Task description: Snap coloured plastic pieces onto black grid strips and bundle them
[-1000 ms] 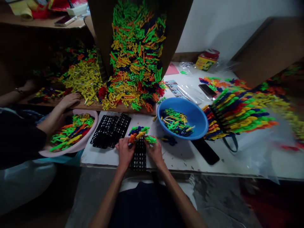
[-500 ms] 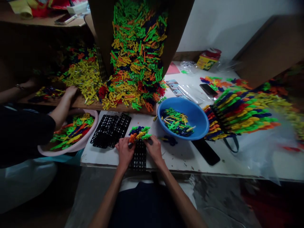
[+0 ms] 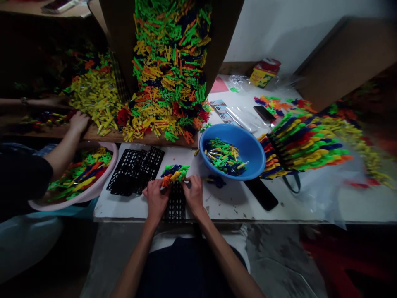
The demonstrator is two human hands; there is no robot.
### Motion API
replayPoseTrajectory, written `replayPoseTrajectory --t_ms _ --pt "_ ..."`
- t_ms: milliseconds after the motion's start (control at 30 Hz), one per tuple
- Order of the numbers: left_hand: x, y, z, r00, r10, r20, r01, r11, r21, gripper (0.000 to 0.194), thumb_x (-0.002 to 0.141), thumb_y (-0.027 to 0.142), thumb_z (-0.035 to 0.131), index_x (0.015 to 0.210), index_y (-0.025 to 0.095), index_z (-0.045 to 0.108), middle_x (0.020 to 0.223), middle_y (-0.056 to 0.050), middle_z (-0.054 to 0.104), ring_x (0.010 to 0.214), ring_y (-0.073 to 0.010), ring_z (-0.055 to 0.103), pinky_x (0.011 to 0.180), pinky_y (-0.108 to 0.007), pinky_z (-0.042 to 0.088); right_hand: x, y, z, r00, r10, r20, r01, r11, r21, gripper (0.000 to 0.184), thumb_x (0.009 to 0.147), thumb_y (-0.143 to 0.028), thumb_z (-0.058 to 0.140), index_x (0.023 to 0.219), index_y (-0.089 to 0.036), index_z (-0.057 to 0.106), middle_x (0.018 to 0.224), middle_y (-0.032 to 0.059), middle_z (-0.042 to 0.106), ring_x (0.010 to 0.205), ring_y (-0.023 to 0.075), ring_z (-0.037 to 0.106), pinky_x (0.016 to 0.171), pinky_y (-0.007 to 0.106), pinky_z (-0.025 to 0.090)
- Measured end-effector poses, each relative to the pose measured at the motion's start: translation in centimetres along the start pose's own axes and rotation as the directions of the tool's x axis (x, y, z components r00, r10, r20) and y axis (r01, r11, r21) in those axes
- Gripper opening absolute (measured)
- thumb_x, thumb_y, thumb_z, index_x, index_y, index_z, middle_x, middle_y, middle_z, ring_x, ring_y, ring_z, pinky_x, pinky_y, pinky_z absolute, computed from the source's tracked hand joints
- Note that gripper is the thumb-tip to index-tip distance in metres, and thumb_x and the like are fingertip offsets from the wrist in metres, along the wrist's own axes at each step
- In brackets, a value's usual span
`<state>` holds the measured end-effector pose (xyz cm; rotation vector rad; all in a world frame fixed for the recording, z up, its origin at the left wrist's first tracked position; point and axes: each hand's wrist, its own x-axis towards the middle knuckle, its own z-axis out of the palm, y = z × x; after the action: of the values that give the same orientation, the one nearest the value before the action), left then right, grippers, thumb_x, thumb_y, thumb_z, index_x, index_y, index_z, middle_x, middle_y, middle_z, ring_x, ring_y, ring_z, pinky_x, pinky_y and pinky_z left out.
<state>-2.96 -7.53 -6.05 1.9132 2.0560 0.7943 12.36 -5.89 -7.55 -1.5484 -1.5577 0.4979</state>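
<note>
And look at that: glossy plastic on the pieces (image 3: 174, 174), smooth shiny plastic on the blue bowl (image 3: 218, 129), matt black plastic on the rack (image 3: 151, 159), rough bare wood on the board (image 3: 102, 134), and a scuffed, chipped white finish on the table (image 3: 223, 203)!

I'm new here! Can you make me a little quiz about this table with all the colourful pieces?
1. What lies under the bunch of coloured plastic pieces held by the left hand and the right hand?
2. True or false: the pink basin on the left holds coloured plastic pieces.
3. What colour is the round basin to the right of the hands? A: pink. B: blue. C: white.

Key:
1. A black plastic grid.
2. True.
3. B, blue.
</note>
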Motion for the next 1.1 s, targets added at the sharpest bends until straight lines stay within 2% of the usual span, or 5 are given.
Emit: replayPoseTrajectory --t_ms 400,533,700,867,1100 --pt "-1.9 0.3 -0.8 0.992 -0.101 -0.079 0.091 0.989 -0.113 0.026 0.088 0.033 0.059 0.111 0.021 0.061 0.114 -0.010 0.067 0.109 -0.0289 0.056 0.092 -0.042 0.039 0.1 2.0 -5.5 0.997 -0.064 0.047 0.076 0.933 -0.352 0.043 0.088 -0.013 0.054 0.129 -0.022 0.059 0.126 0.0126 0.064 0.115 0.0309 0.053 0.097 0.045 0.037" --pt "-5.6 2.9 -1.9 0.967 -0.110 -0.230 0.051 0.967 -0.249 0.028 0.090 0.032 0.056 0.115 0.020 0.058 0.124 -0.012 0.061 0.119 -0.0280 0.053 0.101 -0.045 0.038 0.4 2.2 -8.7 0.982 -0.022 0.187 0.092 0.922 -0.376 0.033 0.084 -0.007 0.055 0.108 -0.022 0.071 0.104 0.0128 0.071 0.100 0.0294 0.060 0.092 0.045 0.041" --pt "-8.3 6.7 -2.6 0.991 -0.073 0.108 0.118 0.860 -0.496 0.030 0.091 0.037 0.057 0.118 0.025 0.059 0.113 -0.008 0.068 0.106 -0.0243 0.062 0.099 -0.043 0.043 0.4 -2.3 -10.5 0.998 -0.026 0.049 0.021 0.995 0.096 0.013 0.089 -0.028 0.062 0.100 -0.023 0.066 0.097 0.0062 0.070 0.088 0.0220 0.066 0.087 0.038 0.050" --pt "-7.3 8.2 -1.7 0.941 -0.158 0.298 0.332 0.599 -0.728 0.045 0.090 0.045 0.058 0.130 0.023 0.053 0.123 -0.010 0.067 0.109 -0.0216 0.064 0.092 -0.035 0.049 -1.5 -4.1 -8.9 0.915 0.382 0.129 -0.352 0.598 0.720 0.035 0.077 -0.039 0.075 0.105 -0.022 0.062 0.095 0.0038 0.069 0.079 0.0194 0.070 0.078 0.036 0.059" --pt "-5.3 6.8 -0.6 0.934 -0.189 0.303 0.356 0.474 -0.805 0.040 0.080 0.044 0.071 0.110 0.018 0.066 0.103 -0.007 0.071 0.095 -0.0189 0.065 0.086 -0.029 0.050 -4.9 -2.6 -5.3 0.748 0.486 0.451 -0.614 0.251 0.748 0.035 0.066 -0.045 0.083 0.085 -0.019 0.071 0.088 0.0065 0.074 0.077 0.0192 0.071 0.070 0.030 0.059"
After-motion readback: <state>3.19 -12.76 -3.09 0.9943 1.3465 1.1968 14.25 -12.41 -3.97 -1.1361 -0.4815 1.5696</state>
